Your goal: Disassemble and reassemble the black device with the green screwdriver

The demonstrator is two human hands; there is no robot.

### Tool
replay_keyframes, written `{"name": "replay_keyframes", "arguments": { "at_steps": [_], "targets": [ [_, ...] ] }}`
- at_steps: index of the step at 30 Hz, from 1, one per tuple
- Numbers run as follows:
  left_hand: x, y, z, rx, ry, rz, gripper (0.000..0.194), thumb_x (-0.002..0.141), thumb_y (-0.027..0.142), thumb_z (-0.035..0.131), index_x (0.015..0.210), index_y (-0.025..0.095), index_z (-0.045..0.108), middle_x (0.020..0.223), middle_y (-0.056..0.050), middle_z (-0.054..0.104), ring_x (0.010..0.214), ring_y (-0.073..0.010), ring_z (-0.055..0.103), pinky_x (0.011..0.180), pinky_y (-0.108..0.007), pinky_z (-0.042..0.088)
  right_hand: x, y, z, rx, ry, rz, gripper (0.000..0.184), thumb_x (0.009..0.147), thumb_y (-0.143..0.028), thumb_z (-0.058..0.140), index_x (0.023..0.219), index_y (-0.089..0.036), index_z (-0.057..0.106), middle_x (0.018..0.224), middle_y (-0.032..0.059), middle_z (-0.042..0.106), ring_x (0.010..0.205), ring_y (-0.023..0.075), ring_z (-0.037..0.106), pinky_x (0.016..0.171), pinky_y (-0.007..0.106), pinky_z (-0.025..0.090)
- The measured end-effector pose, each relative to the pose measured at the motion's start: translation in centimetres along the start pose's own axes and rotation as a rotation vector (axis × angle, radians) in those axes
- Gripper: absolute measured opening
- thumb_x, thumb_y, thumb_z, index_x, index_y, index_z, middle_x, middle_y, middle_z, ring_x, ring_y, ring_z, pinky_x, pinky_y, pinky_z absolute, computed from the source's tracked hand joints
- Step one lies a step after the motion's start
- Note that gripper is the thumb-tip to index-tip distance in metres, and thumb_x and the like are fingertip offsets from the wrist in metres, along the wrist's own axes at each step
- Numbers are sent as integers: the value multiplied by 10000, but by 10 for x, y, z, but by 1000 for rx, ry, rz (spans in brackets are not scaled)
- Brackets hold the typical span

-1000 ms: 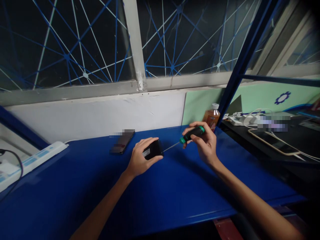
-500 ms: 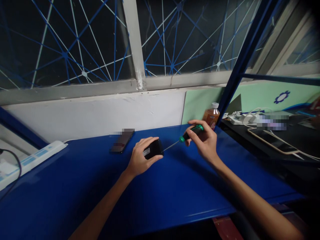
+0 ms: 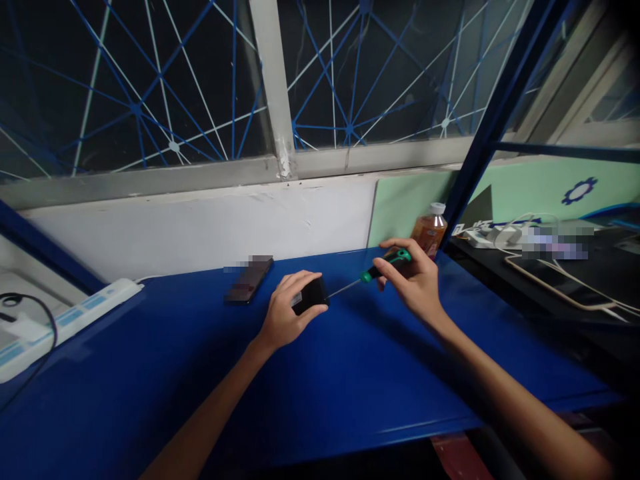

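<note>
My left hand (image 3: 290, 310) is closed around a small black box-shaped device (image 3: 311, 297), with a pale label partly covered by my fingers. My right hand (image 3: 413, 280) grips a screwdriver (image 3: 370, 273) by its green and black handle. The thin metal shaft slants down to the left, and its tip meets the right end of the device. Whether the tip sits in a screw is too small to tell. A dark phone (image 3: 250, 280) lies on the blue table (image 3: 310, 380), just left of my left hand.
A bottle of orange-brown drink (image 3: 431, 230) stands behind my right hand. On the left lies a white power strip (image 3: 75, 327) with a black cable. To the right, a black table carries another phone (image 3: 550, 283) and white cables. A blue metal post (image 3: 493, 120) rises beside the bottle.
The camera view has shifted slightly, so the whole scene sits a little farther right. My fingers around the screwdriver handle have changed slightly; the tip stays at the device.
</note>
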State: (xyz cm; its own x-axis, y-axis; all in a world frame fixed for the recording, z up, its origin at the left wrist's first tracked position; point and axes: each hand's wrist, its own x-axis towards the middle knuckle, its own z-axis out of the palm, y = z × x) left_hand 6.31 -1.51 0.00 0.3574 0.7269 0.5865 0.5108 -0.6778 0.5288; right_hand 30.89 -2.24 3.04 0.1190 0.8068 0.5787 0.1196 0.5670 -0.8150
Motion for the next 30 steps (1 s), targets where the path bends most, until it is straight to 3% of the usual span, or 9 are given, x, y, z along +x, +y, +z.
{"name": "replay_keyframes", "arguments": {
  "at_steps": [6,13,18,24,30],
  "targets": [
    [0,-1,-1,3,0,12,463,806,364,711,1236,255,581,1238,-81,617,1176,-285,531,1006,-507,436,3,2,-3,158,-160,17,329,874,-367,610,1145,-232,483,904,36,653,556,140,636,501,298,534],
    [-1,-4,0,4,-7,16,471,807,366,707,1246,252,577,1240,-88,614,1178,-288,530,1003,-510,440,2,-2,-7,-24,-126,2,305,831,-319,679,1082,-219,539,629,-40,585,467,130,600,482,282,515],
    [0,-5,1,10,4,13,468,809,370,704,1242,248,579,1242,-93,613,1174,-289,534,1001,-517,440,2,-4,-9,186,-270,23,351,867,-336,622,1157,-229,456,933,45,645,578,154,660,503,307,548],
    [0,-2,1,0,3,12,467,804,375,707,1235,243,584,1235,-92,619,1176,-286,534,1005,-514,441,1,-3,-5,28,-100,16,331,819,-316,694,1086,-220,523,680,-35,590,458,122,601,455,275,519],
    [1,0,0,0,0,-3,458,803,359,711,1231,250,589,1242,-81,615,1183,-275,534,1017,-485,442,3,-4,-5,188,-208,36,337,850,-326,653,1110,-228,463,891,32,648,542,142,647,474,291,538]
  ]
}}
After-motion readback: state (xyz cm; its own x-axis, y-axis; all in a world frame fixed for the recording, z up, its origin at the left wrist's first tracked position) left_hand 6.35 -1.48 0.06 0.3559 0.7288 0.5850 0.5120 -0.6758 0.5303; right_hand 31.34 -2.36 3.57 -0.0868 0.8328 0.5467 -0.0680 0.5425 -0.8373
